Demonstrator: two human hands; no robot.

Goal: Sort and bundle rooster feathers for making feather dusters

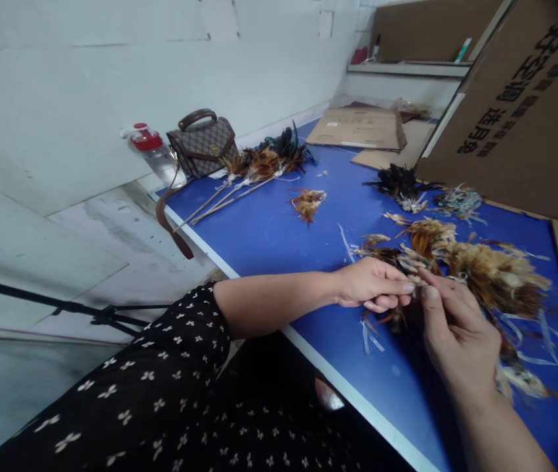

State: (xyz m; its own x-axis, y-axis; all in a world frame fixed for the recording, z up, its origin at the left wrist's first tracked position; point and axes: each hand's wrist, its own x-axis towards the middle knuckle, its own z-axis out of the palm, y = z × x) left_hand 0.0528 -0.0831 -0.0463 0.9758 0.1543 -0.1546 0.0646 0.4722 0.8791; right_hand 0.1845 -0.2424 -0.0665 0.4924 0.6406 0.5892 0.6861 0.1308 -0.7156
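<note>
My left hand point(374, 284) rests on the blue table point(279, 229), fingers curled in a pinch on a small bunch of brown feathers point(409, 261). My right hand point(450, 328) meets it from the right, thumb and fingers pinching the same bunch at its base. A big pile of brown and tan feathers point(495, 272) lies just beyond both hands. Pale loose strips point(370, 337) lie under my hands.
Finished feather dusters on thin sticks point(254, 172) lie at the table's far left, beside a brown handbag point(202, 144) and a red-capped bottle point(153, 152). A small feather tuft point(308, 202), dark feathers point(399, 183), flat cardboard point(360, 128) and a large cardboard box point(519, 111) surround the work area.
</note>
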